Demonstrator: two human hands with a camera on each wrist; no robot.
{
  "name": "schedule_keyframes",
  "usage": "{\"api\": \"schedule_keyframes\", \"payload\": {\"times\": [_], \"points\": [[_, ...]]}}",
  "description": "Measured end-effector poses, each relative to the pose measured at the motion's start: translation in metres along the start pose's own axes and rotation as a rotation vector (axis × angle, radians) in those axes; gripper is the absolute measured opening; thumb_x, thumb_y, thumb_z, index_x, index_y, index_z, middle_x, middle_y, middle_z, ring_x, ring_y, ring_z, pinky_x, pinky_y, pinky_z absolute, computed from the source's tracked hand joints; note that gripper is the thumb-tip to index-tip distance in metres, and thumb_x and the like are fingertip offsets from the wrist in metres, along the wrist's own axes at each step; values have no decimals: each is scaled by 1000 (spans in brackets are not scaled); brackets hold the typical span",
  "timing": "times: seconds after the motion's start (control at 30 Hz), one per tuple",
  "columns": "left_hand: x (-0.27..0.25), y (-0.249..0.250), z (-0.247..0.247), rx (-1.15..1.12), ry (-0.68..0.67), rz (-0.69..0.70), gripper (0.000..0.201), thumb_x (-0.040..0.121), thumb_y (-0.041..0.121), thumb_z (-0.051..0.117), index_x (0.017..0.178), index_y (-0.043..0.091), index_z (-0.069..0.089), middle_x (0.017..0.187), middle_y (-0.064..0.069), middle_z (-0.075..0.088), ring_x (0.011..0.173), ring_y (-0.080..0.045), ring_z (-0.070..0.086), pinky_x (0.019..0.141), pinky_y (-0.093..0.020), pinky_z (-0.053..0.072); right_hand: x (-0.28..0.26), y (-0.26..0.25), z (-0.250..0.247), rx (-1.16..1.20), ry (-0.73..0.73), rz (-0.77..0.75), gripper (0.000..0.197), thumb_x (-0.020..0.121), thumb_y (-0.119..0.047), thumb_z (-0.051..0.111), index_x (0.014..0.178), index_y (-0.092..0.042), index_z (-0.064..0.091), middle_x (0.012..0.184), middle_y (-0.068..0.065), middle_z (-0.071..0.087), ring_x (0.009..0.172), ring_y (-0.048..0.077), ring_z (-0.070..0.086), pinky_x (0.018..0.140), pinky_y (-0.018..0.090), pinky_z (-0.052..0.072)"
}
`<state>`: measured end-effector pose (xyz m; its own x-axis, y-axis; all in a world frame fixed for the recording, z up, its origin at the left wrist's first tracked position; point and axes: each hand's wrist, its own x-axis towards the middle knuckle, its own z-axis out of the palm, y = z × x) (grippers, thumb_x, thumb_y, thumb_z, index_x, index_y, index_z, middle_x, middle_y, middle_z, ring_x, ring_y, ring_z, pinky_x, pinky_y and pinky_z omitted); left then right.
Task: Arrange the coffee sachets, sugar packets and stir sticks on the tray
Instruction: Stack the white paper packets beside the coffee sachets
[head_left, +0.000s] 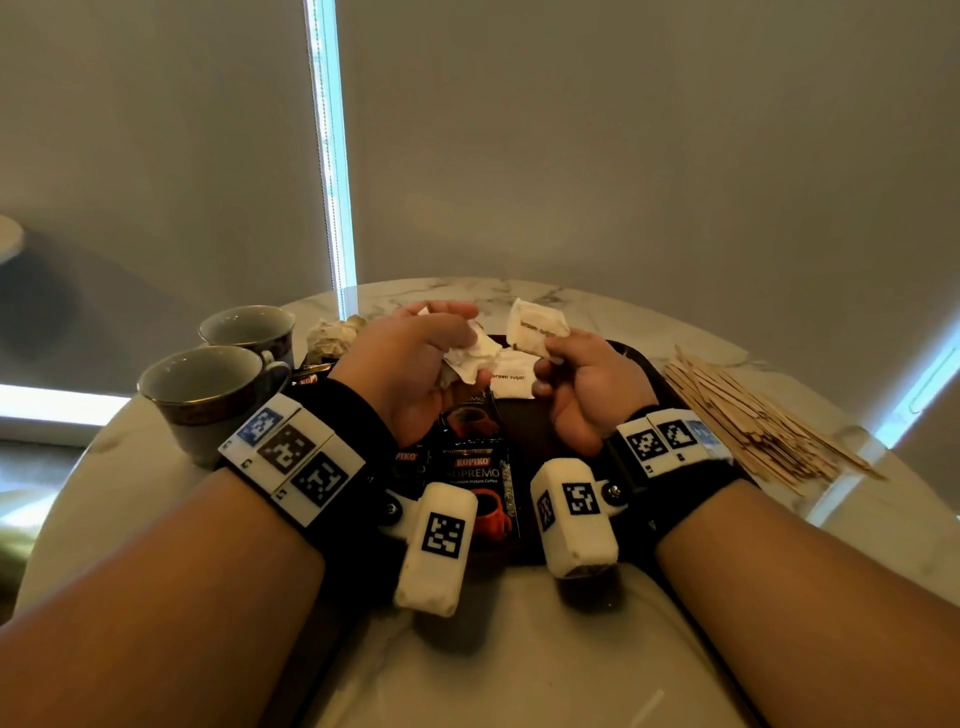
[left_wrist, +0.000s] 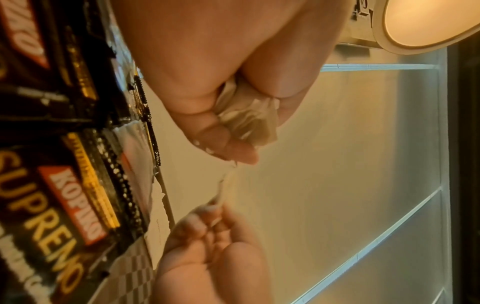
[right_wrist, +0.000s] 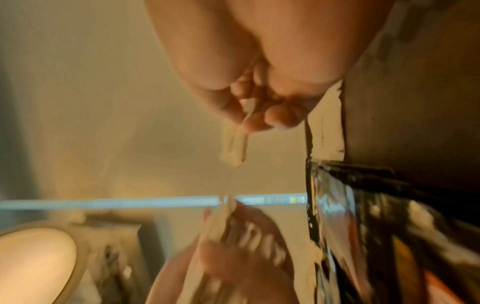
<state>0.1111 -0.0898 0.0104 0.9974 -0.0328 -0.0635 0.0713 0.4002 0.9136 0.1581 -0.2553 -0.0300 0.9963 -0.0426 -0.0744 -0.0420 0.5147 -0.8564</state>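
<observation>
Holding feather-light, crushable paper: the left hand (head_left: 415, 358) clutches a crumpled white packet (head_left: 470, 358), the right hand (head_left: 582, 379) pinches a flat brown-sugar packet's (head_left: 535, 327) corner above the dark tray's (head_left: 636, 369) far edge.

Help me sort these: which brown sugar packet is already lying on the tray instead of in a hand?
The flat brown sugar packet between the two hands lies on the tray. The right hand pinches another packet; the left hand grips crumpled ones.

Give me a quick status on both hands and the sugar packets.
Left hand grips bunched sugar packets. Right hand pinches one brown sugar packet above tray. Stir sticks off tray.
</observation>
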Motion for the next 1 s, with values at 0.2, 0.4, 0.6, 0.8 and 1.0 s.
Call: {"api": "schedule_keyframes", "payload": {"times": [0.2, 0.4, 0.6, 0.8, 1.0], "points": [[1, 4, -3, -63, 44, 52, 30, 90, -13, 53, 104, 11, 66, 121, -17, 62, 89, -34, 68, 57, -34, 60, 18, 4, -21, -180, 240, 138, 28, 100, -2, 49, 125, 5, 60, 80, 9, 60, 62, 13, 55, 40, 19, 45], [-2, 4, -2, -59, 32, 64, 28, 90, -13, 53, 97, 11, 66, 116, -15, 62, 85, -31, 68, 58, -32, 60, 12, 2, -12, -290, 150, 190, 35, 101, 6, 40, 135, 3, 50, 92, 15, 59, 69, 16, 58, 42, 19, 51], [-2, 3, -2, -61, 18, 61, 28, 90, -12, 52, 98, 11, 65, 112, -13, 62, 85, -29, 68, 57, -31, 59, 7, -4, -10, -375, 50, 278, 27, 101, 11, 38, 119, -2, 53, 99, 20, 61, 77, 21, 65, 50, 22, 58], [0, 2, -3, -63, 17, 72, 27, 90, -11, 52, 98, 11, 66, 110, -13, 62, 85, -30, 67, 56, -31, 57, 7, -4, -5, -427, 67, 321, 26, 101, 8, 41, 119, -4, 54, 114, 25, 62, 80, 25, 68, 56, 27, 59], [0, 0, -2, -59, 11, 71, 24, 91, -9, 54, 97, 12, 66, 113, -14, 62, 81, -27, 68, 57, -31, 57, 7, -2, -3, -443, 122, 281, 32, 98, 7, 50, 128, -3, 57, 122, 24, 63, 80, 23, 70, 59, 25, 61]]}}
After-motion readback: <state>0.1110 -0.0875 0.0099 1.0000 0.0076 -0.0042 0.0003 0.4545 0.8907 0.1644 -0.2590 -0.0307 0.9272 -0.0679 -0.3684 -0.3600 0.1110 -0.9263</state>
